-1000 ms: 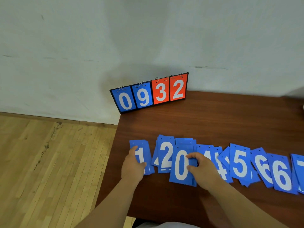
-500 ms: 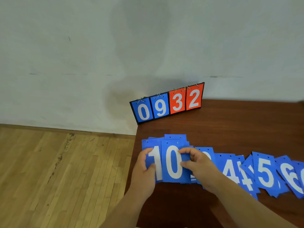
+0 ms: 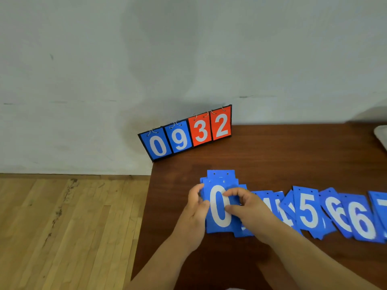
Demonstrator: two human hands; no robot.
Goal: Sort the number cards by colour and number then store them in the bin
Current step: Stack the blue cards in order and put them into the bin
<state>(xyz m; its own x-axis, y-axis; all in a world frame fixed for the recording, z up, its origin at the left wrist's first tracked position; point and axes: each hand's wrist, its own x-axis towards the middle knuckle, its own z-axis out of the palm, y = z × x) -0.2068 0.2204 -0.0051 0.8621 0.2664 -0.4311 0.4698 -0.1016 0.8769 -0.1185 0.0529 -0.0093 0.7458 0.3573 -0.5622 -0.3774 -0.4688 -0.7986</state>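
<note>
The blue card stack (image 3: 218, 208), a 0 on top, lies at lower centre of the frame on the table (image 3: 293, 160). Your left hand (image 3: 193, 218) grips its left edge and your right hand (image 3: 249, 212) pinches its right edge. More blue cards (image 3: 307, 210) trail toward the right edge. The scoreboard (image 3: 186, 132) stands above, mid-frame.

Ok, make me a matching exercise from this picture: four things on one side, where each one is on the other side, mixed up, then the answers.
Things
1. blue 0 card
2. scoreboard stand
3. blue 5 card
4. white object

Places
A. at the right edge of the table, cut off by the frame
B. held between the left hand and the right hand
C. lying in the row of cards, right of both hands
D. upright at the table's back left corner, by the wall

Pairs: 1-B, 2-D, 3-C, 4-A
</note>
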